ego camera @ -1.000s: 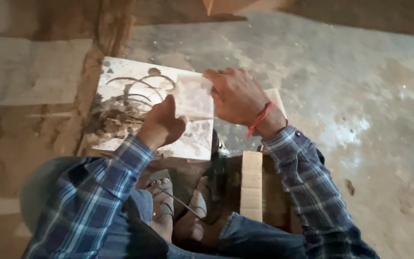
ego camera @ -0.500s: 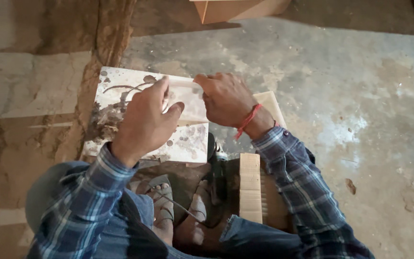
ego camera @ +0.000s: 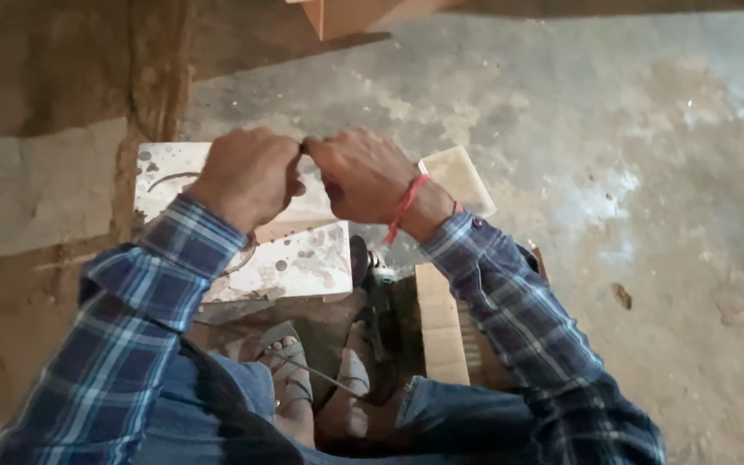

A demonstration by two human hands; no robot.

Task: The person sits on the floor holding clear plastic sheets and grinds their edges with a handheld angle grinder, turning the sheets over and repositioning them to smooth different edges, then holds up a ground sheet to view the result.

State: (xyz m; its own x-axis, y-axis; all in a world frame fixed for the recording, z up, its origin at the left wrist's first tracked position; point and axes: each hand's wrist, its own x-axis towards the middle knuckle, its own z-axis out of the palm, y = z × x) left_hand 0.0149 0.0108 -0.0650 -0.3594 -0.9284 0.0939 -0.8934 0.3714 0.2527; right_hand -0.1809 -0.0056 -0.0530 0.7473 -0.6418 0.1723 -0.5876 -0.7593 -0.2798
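**Both hands closed together above a pale slab, centre-left of frame**

The left hand (ego camera: 247,176) and the right hand (ego camera: 363,175) meet knuckle to knuckle in the upper middle of the frame. Both are curled shut, fingertips pinched toward one another at the point of contact. Whatever sits between the fingertips is too small to make out. A red thread band (ego camera: 404,207) circles the right wrist. Both forearms wear blue plaid sleeves (ego camera: 144,319).

Directly under the hands lies a pale stained slab (ego camera: 303,258), flat on the floor. Its near edge runs just above the sandalled feet (ego camera: 290,379) at lower centre; its left edge stands close to a raised dirt ridge (ego camera: 157,77) that runs up the left of the frame. Dark curved marks show on the slab's upper left corner. A smaller pale tile piece (ego camera: 458,176) pokes out to the right of the right wrist, tilted, its corner pointing to the upper right.

A wooden block (ego camera: 441,323) lies beside the right knee, at lower centre. A wooden box corner (ego camera: 346,15) enters at the top edge.

The grey concrete floor (ego camera: 630,172) spreads across the right half of the frame, blotched white. On the left, bare earth and a pale strip border the slab closely.
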